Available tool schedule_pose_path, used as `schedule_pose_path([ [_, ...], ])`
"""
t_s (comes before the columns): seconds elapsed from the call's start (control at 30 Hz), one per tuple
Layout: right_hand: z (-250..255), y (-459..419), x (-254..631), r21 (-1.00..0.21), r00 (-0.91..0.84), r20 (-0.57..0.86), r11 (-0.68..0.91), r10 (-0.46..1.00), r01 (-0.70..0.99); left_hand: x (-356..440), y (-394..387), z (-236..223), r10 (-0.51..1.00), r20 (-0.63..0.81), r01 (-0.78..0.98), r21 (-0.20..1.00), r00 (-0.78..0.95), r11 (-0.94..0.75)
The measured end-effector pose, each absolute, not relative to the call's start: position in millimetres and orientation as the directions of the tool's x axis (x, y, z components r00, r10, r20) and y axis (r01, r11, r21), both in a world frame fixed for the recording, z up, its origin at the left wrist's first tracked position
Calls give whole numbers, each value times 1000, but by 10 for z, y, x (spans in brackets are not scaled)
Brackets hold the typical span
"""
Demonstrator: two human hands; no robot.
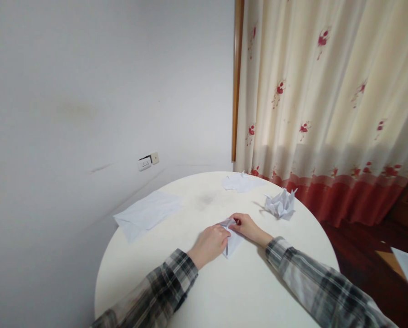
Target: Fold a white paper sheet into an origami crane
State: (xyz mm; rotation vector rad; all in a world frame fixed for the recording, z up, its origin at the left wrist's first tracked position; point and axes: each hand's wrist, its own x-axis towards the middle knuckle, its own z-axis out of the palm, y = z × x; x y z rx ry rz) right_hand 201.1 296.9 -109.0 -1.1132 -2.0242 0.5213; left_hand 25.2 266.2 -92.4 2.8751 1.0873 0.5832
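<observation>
A small piece of folded white paper (234,243) lies on the round white table (245,291), between my two hands. My left hand (213,241) is closed on its left side, fingers bent and pressed together over the fold. From the right, my right hand (247,225) pinches the upper right part between thumb and fingers. The far end of the paper is partly hidden under the fingers. Beyond my right hand stands a cluster of folded paper cranes (281,204), with pointed tips sticking up.
Flat white paper sheets (149,212) lie at the table's left edge. More white paper pieces (241,182) lie at the far edge. A wall with a power socket (144,164) rises behind, and a flowered curtain (303,91) hangs at the right.
</observation>
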Motion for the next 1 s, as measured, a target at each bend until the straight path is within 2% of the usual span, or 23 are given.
schedule_pose_path([
  [0.23, -1146, 3038, 2015, -550, -237, 454, 479, 859, 684, 243, 2680, -959, 646, 349, 640, 150, 679, -754],
  [0.37, -1152, 3040, 2050, -551, -191, 440, 431, 878, 715, 233, 2674, -928, 644, 432, 623, 212, 632, -753],
  [0.47, -1148, 3028, 2070, -557, -134, 408, 363, 903, 747, 222, 2680, -883, 690, 538, 655, 301, 484, -693],
  [0.57, -1147, 3019, 2077, -543, -116, 398, 335, 910, 770, 221, 2732, -899, 723, 651, 668, 434, 232, -605],
  [0.67, -1150, 3016, 2077, -533, -131, 401, 348, 907, 771, 232, 2828, -1010, 742, 664, 616, 548, 91, -566],
  [0.77, -1155, 3015, 2075, -527, -159, 409, 375, 898, 763, 240, 2915, -1143, 798, 585, 614, 579, 146, -537],
  [1.0, -1157, 3002, 2064, -477, -200, 462, 432, 864, 766, 215, 2917, -1188, 837, 450, 732, 447, 312, -514],
])
